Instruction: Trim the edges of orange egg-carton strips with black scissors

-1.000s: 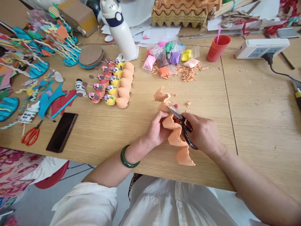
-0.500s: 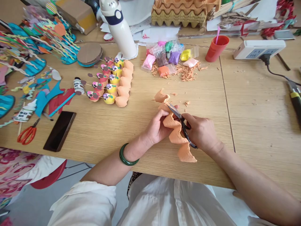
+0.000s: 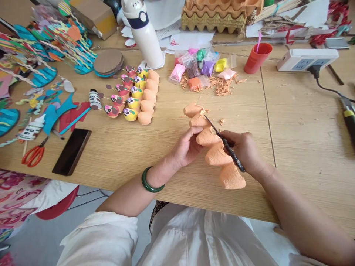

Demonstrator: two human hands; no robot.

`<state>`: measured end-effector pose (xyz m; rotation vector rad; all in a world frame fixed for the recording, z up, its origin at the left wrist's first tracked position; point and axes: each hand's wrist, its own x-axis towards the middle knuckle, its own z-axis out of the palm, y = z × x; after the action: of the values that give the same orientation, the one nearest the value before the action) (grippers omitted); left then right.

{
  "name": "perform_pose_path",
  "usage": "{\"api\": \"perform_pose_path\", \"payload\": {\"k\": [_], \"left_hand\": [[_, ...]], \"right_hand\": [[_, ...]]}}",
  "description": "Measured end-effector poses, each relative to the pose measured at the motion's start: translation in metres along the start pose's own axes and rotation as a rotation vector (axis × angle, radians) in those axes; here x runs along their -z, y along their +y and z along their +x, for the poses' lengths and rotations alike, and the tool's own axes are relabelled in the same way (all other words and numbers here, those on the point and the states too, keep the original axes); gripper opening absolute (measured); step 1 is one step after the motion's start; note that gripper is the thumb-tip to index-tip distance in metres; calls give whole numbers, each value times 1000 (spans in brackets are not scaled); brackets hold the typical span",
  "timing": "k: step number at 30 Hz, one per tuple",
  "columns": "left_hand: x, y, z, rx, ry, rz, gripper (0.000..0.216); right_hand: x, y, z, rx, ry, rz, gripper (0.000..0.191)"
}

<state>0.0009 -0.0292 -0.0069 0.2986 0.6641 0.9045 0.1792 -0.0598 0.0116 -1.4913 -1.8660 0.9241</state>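
Observation:
My left hand (image 3: 187, 149) is closed on an orange strip of egg carton cups (image 3: 217, 154), its thumb lying on one cup near the middle. The strip slants from the upper left down toward me, with the rounded sides of its cups showing. In my right hand (image 3: 245, 151) is a pair of black-handled scissors (image 3: 226, 144), the fingers wrapped round the handles. The blades lie along the strip's right edge and point to the upper left. Whether they touch the paper pulp I cannot tell. Small orange scraps (image 3: 222, 121) lie just beyond the strip.
Rows of painted egg carton cups (image 3: 130, 114) stand left of centre. Bags of coloured clay (image 3: 207, 68), trimmings (image 3: 225, 88), a red cup (image 3: 257, 58) and a power strip (image 3: 307, 60) lie farther back. A phone (image 3: 71, 152) and orange-handled scissors (image 3: 33, 155) are at the left.
The egg carton strip has rolled in my left hand, so its rounded sides now show more, and its near end has shifted right. The scissors have moved slightly right and look more closed.

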Motion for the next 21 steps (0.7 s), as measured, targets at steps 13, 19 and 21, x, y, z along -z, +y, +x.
{"api": "perform_pose_path", "payload": {"k": [13,19,21], "left_hand": [[-1,8,-2,-18,-19,-13,14],[5,15,0,-105,26,20,8],[6,16,2,-174,46,89,8]], "right_hand": [[1,-6,4,-166,-40,313,28],[17,0,8,-362,-237,765,39],[21,6,12,-435,-334,925,42]]}}
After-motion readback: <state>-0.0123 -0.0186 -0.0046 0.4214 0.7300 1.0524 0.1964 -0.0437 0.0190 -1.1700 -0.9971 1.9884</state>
